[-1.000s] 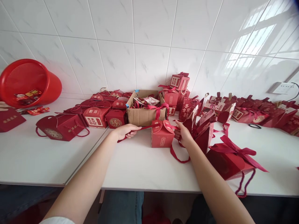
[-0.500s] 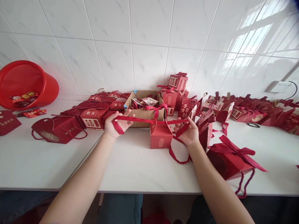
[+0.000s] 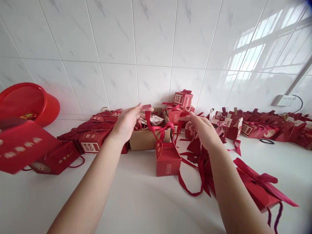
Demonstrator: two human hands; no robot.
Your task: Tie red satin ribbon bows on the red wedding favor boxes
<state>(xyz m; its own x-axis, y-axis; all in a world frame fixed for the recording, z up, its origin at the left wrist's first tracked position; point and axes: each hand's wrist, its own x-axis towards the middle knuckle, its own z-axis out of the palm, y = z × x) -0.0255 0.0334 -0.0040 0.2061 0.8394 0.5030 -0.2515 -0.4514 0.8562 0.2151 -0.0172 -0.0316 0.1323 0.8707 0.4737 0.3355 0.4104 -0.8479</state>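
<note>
A small red gift box [image 3: 168, 161] stands on the white table between my hands, with a red ribbon [image 3: 151, 128] running up from its top to both of them. My left hand [image 3: 129, 122], above and left of the box, pinches one length of the ribbon. The other length is gripped by my right hand [image 3: 200, 128], above and right of the box. A loop of ribbon trails on the table by the box's right side. Behind it sits an open cardboard box [image 3: 141, 142] with cards and cords inside, partly hidden by my left hand.
Stacked red boxes [image 3: 179, 115] stand behind, near the tiled wall. More red boxes fill the left [image 3: 90, 143] and right back. A bow-topped box [image 3: 259, 188] is near right. A red bucket [image 3: 50, 109] lies tipped at left, behind a blurred red box [image 3: 24, 146].
Both hands have risen, turning the ribbon from a level stretch into two upright lengths. The far-left red box has moved right and up. My view has tilted upward.
</note>
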